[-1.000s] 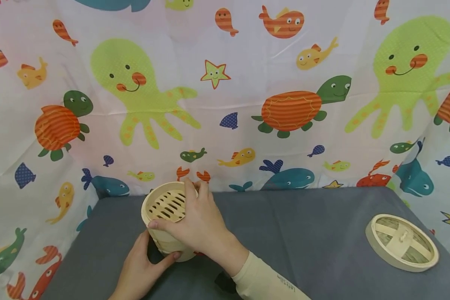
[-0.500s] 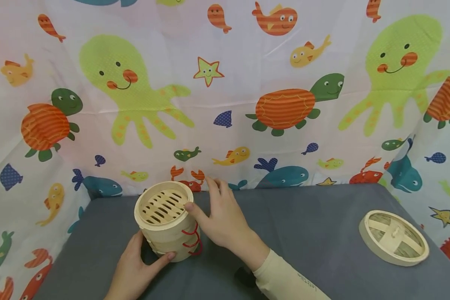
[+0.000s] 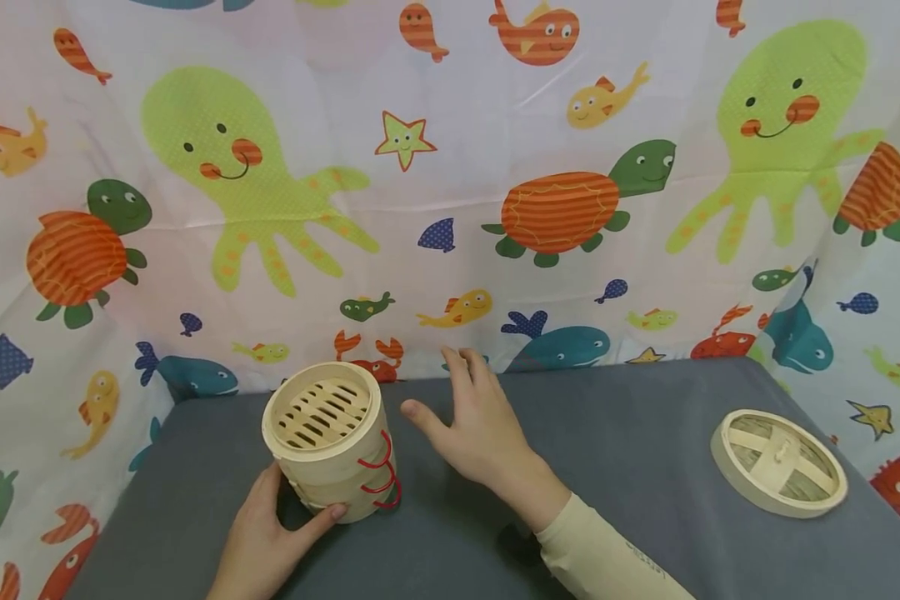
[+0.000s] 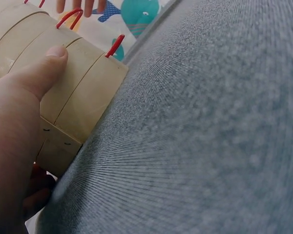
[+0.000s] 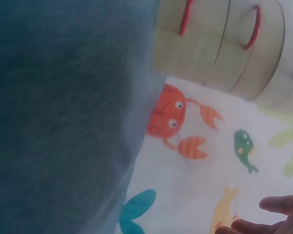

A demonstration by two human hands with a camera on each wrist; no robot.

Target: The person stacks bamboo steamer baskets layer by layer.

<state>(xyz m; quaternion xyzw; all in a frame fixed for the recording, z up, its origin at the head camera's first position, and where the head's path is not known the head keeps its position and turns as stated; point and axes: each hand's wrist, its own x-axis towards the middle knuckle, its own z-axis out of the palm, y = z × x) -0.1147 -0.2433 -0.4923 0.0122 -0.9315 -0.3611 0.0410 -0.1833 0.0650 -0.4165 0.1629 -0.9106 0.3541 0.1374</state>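
A stack of round bamboo steamer baskets (image 3: 326, 475) stands on the table at left, its slatted top uncovered. Red loop handles (image 4: 115, 46) run down one side of it. My left hand (image 3: 266, 533) grips the stack low on the left, with the thumb across the front; the other fingers are mostly hidden behind it. To the right of the stack, apart from it, my right hand (image 3: 483, 429) hovers with fingers extended and holds nothing. In the right wrist view, fingers of that hand (image 5: 278, 219) show at the lower corner, away from the baskets.
The bamboo steamer lid (image 3: 782, 462) lies on the grey table (image 3: 607, 467) at the far right. Behind the table hangs a white curtain (image 3: 390, 50) printed with sea animals. A small dark object (image 3: 519, 546) sits under the right wrist.
My right hand has let go of the steamer's top and drawn off to the right, baring the slats and red handles. My left hand keeps its grip. The head view has shifted slightly.
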